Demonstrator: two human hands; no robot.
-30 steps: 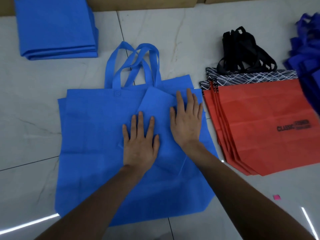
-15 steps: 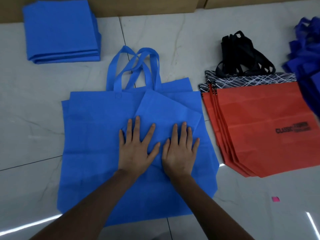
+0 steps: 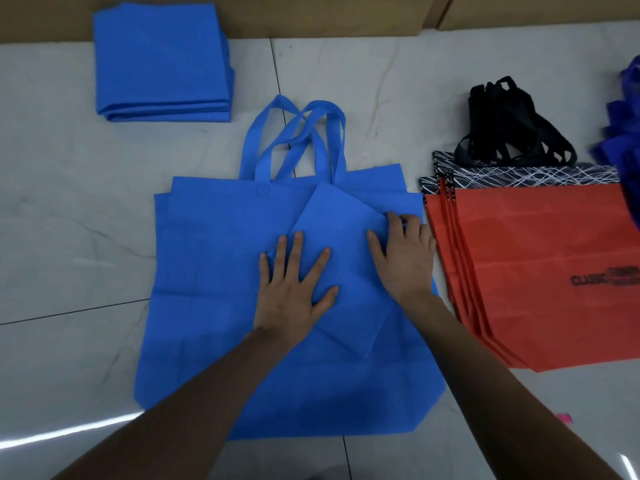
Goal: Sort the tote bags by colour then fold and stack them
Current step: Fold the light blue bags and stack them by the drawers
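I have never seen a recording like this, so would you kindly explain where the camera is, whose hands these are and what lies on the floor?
There is no machine: a person wears one camera on the head, looking down at their own bare hands and a tiled floor. Flat blue tote bags lie in the middle, handles pointing away, with a small folded blue bag on top. The left hand lies flat across that folded bag's left side. The right hand rests its thumb on it and curls its fingers at the right corner; whether it grips is unclear. At the far left sits a stack of folded blue bags. To the right lies a fanned pile of red bags with black handles, and darker blue bags show at the edge.
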